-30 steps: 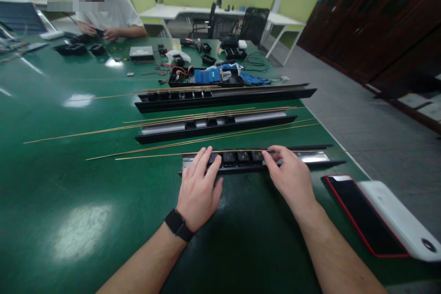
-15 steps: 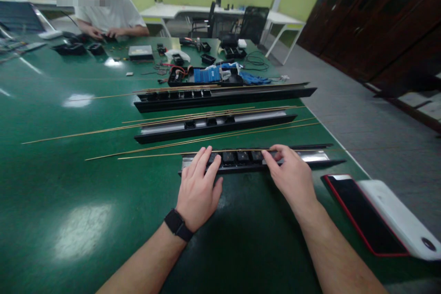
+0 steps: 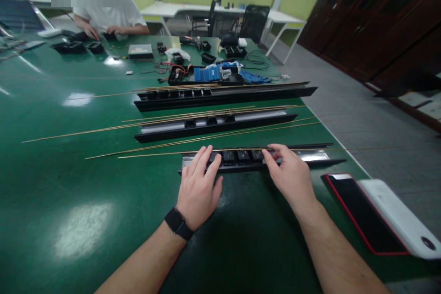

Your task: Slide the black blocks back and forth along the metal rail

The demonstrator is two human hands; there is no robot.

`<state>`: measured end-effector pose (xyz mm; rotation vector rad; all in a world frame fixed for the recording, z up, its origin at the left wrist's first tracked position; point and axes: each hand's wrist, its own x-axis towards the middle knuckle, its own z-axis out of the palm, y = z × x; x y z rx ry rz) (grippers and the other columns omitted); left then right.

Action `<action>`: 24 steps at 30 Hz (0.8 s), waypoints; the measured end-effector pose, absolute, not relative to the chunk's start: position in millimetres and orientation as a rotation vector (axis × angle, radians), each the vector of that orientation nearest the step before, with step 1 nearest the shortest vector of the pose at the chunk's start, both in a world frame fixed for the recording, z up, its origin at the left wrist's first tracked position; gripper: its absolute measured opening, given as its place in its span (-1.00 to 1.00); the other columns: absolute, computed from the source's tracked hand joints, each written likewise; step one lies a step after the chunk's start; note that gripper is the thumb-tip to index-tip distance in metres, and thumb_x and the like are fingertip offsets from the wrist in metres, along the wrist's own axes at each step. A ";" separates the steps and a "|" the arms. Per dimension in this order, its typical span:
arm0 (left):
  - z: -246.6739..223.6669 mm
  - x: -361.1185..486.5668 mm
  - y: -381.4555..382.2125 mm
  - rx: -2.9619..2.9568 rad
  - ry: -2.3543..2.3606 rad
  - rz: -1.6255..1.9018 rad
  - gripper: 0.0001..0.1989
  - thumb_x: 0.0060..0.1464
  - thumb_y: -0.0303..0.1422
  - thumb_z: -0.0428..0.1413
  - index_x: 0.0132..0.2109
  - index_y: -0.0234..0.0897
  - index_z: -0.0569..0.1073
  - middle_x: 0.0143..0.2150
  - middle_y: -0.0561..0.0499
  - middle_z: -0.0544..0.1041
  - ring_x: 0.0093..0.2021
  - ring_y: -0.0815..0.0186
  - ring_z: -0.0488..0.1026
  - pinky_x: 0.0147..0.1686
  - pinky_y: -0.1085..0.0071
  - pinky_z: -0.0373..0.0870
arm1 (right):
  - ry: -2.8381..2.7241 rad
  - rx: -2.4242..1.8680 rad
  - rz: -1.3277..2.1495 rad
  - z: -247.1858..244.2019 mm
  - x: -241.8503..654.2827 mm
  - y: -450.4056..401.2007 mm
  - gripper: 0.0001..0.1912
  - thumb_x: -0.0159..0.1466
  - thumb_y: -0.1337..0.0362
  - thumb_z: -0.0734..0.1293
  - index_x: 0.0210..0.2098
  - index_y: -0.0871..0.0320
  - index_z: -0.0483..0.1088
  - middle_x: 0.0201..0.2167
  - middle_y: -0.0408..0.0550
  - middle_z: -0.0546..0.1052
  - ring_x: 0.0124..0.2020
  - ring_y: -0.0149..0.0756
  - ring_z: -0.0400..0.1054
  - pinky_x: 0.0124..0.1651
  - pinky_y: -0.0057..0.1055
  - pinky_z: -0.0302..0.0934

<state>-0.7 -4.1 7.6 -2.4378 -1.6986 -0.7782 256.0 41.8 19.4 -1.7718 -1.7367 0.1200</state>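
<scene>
Head: channel (image 3: pixel 246 168) near table edge (image 3: pixel 356 162)

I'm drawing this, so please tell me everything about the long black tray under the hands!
The black tray lies crosswise on the green table. It's narrow, with dark raised sides and a shiny, metal-looking inside. Dark blocks sit in a row in it. The left hand lies over its left part, and the right hand is right of its middle, by a thin golden rod running along it.
</scene>
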 end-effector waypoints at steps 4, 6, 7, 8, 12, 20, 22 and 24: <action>8.4 -0.4 -4.2 -2.442 -1.706 -0.769 -0.50 0.31 -0.39 0.08 0.36 -0.25 0.33 0.51 -0.26 0.25 0.51 -0.05 0.17 0.21 -0.08 0.42 | -1.736 -1.761 0.130 20.1 255.7 42.0 -0.61 0.41 -0.04 0.31 -0.01 0.10 0.55 -0.29 -0.05 0.59 -0.24 -0.16 0.48 -0.11 -0.26 0.28; 8.6 -0.3 -4.1 -2.444 -1.711 -0.775 -0.49 0.31 -0.39 0.08 0.37 -0.24 0.33 0.51 -0.26 0.25 0.51 -0.06 0.17 0.21 -0.09 0.42 | -1.732 -1.769 0.126 20.5 255.5 42.2 -0.61 0.41 -0.05 0.30 -0.03 0.10 0.55 -0.28 -0.04 0.59 -0.25 -0.15 0.48 -0.12 -0.25 0.28; 8.5 -0.2 -4.0 -2.445 -1.712 -0.780 -0.49 0.31 -0.39 0.09 0.37 -0.23 0.33 0.51 -0.27 0.25 0.51 -0.06 0.17 0.21 -0.09 0.42 | -1.729 -1.775 0.122 20.6 255.4 42.3 -0.60 0.41 -0.06 0.29 -0.03 0.09 0.54 -0.28 -0.03 0.59 -0.24 -0.15 0.48 -0.12 -0.25 0.28; 8.5 -0.1 -3.9 -2.445 -1.712 -0.784 -0.49 0.31 -0.39 0.09 0.37 -0.23 0.33 0.51 -0.27 0.25 0.51 -0.06 0.17 0.21 -0.09 0.41 | -1.727 -1.781 0.120 20.6 255.4 42.3 -0.60 0.41 -0.07 0.29 -0.04 0.09 0.54 -0.28 -0.03 0.59 -0.24 -0.14 0.48 -0.12 -0.24 0.28; 8.2 0.1 -3.8 -2.443 -1.714 -0.784 -0.49 0.30 -0.40 0.09 0.37 -0.24 0.33 0.51 -0.28 0.24 0.51 -0.06 0.17 0.21 -0.07 0.41 | -1.723 -1.817 0.118 19.7 255.6 42.0 -0.60 0.41 -0.08 0.30 -0.04 0.08 0.54 -0.26 -0.03 0.59 -0.22 -0.13 0.47 -0.13 -0.24 0.26; 8.2 0.0 -3.8 -2.438 -1.702 -0.787 -0.49 0.30 -0.40 0.10 0.36 -0.26 0.34 0.51 -0.28 0.24 0.51 -0.05 0.18 0.21 -0.05 0.42 | -1.715 -1.829 0.061 16.2 257.1 42.9 -0.59 0.40 -0.10 0.31 -0.05 0.09 0.53 -0.26 -0.04 0.58 -0.19 -0.13 0.48 -0.13 -0.26 0.25; 8.6 0.0 -3.8 -2.435 -1.701 -0.786 -0.50 0.31 -0.40 0.10 0.36 -0.26 0.34 0.51 -0.28 0.25 0.50 -0.05 0.19 0.20 -0.05 0.42 | -1.721 -1.830 0.066 16.6 257.3 43.0 -0.59 0.40 -0.10 0.31 -0.04 0.09 0.53 -0.27 -0.05 0.58 -0.20 -0.13 0.49 -0.13 -0.26 0.25; 8.8 0.0 -3.9 -2.436 -1.703 -0.784 -0.50 0.31 -0.40 0.10 0.36 -0.26 0.34 0.50 -0.28 0.25 0.50 -0.05 0.19 0.20 -0.06 0.43 | -1.727 -1.828 0.073 17.3 257.4 42.8 -0.58 0.40 -0.10 0.30 -0.03 0.09 0.52 -0.28 -0.05 0.58 -0.21 -0.13 0.48 -0.14 -0.26 0.25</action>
